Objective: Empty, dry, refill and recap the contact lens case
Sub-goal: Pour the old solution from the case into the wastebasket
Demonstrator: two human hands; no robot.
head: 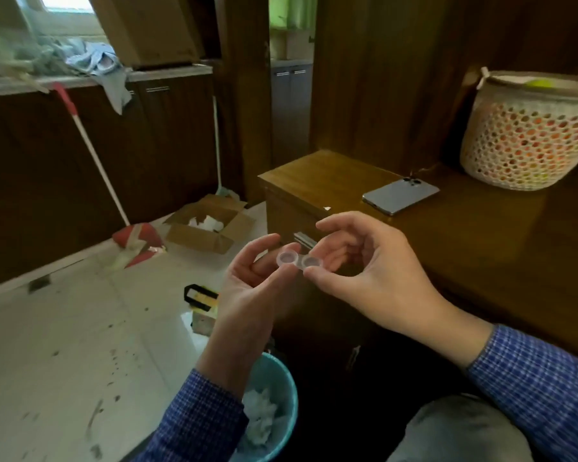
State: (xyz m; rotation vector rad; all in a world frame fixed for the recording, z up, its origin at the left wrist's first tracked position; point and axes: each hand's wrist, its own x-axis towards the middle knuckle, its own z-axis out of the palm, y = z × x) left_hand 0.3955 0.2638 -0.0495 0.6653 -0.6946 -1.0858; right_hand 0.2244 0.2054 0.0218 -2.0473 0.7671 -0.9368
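— Top of the wooden cabinet (317, 181): what's there?

— A grey phone (400, 196) lying camera-side up, and well to its right a white mesh basket (528, 135) showing orange through the holes.

— Down on the floor?

— An open cardboard box (207, 225) with white scraps inside, a red-headed mop (90, 155) leaning on the dark cupboards beside it, and close in, a teal bin (282, 395) holding crumpled white tissue (262, 418).
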